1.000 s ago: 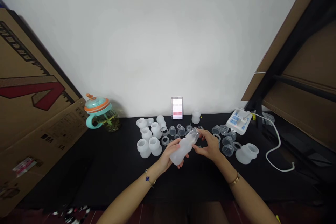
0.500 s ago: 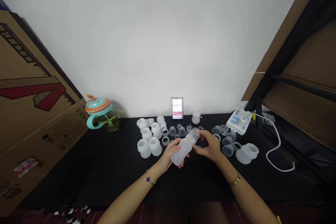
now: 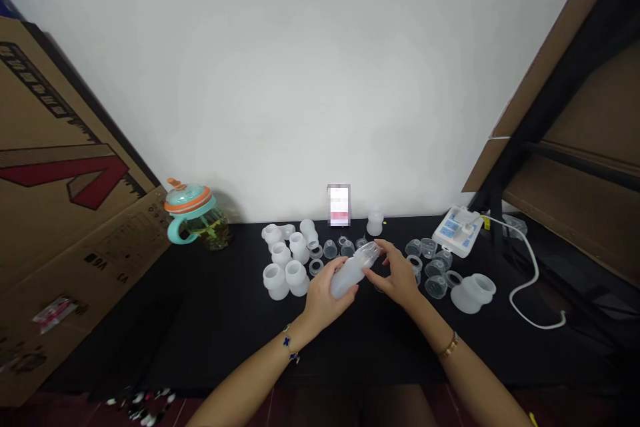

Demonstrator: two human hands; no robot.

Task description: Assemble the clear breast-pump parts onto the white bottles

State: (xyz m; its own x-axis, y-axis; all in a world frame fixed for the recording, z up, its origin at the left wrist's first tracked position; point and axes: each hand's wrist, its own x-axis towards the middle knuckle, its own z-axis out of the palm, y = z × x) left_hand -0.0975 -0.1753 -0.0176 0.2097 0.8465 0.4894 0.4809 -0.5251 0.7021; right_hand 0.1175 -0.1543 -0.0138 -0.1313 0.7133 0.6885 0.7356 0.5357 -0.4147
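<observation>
The left hand [image 3: 324,295] grips a tilted bottle [image 3: 346,279]; the right hand [image 3: 399,277] holds its clear cap [image 3: 367,253] between thumb and fingers.

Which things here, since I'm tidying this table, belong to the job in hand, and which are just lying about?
Likely part of the job: held bottle; its clear cap; loose frosted bottles; loose clear caps; rings.

Apparently just lying about: teal-handled jug; lit screen; power strip; white cable; cardboard box.

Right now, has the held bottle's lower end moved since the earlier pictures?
Yes: against the lit screen, the bottle in the left hand has its visible lower end higher in view, nearer that screen.
</observation>
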